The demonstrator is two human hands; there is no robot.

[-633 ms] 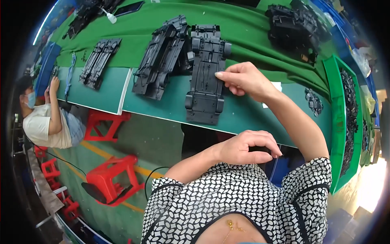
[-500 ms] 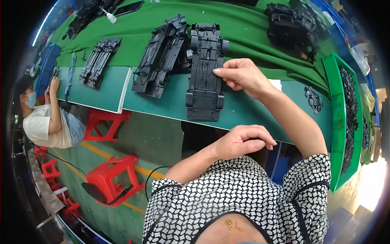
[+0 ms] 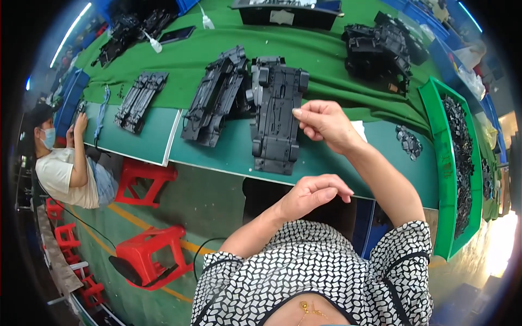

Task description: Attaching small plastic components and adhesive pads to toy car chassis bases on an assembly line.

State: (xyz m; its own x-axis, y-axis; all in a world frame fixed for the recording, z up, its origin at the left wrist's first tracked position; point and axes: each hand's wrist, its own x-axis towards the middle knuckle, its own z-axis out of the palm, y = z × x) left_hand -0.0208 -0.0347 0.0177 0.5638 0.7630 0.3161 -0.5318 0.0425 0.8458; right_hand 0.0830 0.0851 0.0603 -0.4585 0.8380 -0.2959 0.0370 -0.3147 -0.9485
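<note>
Chassis (image 3: 277,119) laid flat on table (image 3: 234,157), far end on green cloth (image 3: 304,43), second chassis (image 3: 215,100) just left of it. Right hand (image 3: 329,125) held at its right edge, thumb and forefinger tips brought close; whether anything is clamped between them cannot be told. Left hand (image 3: 312,195) held off the table's near edge, fingers loosely bent, thumb apart. Green bin (image 3: 446,201) heaped with small black parts (image 3: 461,146); dark marks on its side. Black tray (image 3: 312,20) fitted with pale label (image 3: 283,17), unreadable; contents unclear.
</note>
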